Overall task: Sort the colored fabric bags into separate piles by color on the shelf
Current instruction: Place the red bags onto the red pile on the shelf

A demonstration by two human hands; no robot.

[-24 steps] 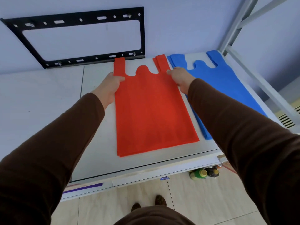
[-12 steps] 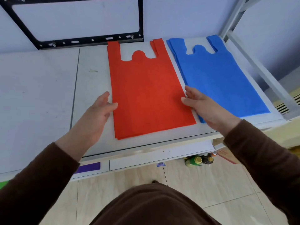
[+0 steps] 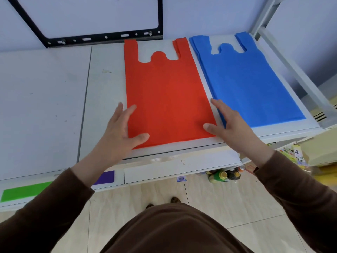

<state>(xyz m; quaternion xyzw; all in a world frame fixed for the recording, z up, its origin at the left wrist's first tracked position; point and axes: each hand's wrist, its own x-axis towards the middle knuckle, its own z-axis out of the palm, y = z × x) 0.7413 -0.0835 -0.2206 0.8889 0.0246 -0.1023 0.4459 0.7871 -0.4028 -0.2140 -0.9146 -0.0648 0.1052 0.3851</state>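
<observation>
I found the red bag pile (image 3: 167, 99) lying flat on the white shelf (image 3: 45, 110), handles toward the wall, its near edge close to the shelf's front lip. The blue bag pile (image 3: 249, 84) lay flat just beside it to the right, a narrow strip of bare shelf showing between the two; several layers were visible along the blue pile's left edge.

The left hand (image 3: 120, 136) sat at the red pile's near left corner, fingers straight and spread apart, thumb laid across the fabric near the front edge, fingertips touching the left margin. The right hand (image 3: 229, 125) sat at the pile's near right corner, fingers extended and held fairly close together along the gap between red and blue, thumb tip resting on the red fabric. Neither hand gripped anything; I could not tell how firmly either one pressed.

Outward from there, I noted a black metal bracket (image 3: 102, 38) leaning against the wall behind the shelf. On the lower shelf front, a green strip (image 3: 25, 191) and a purple strip (image 3: 105, 177) showed. Bottles (image 3: 224, 176) stood on the tiled floor beneath.
</observation>
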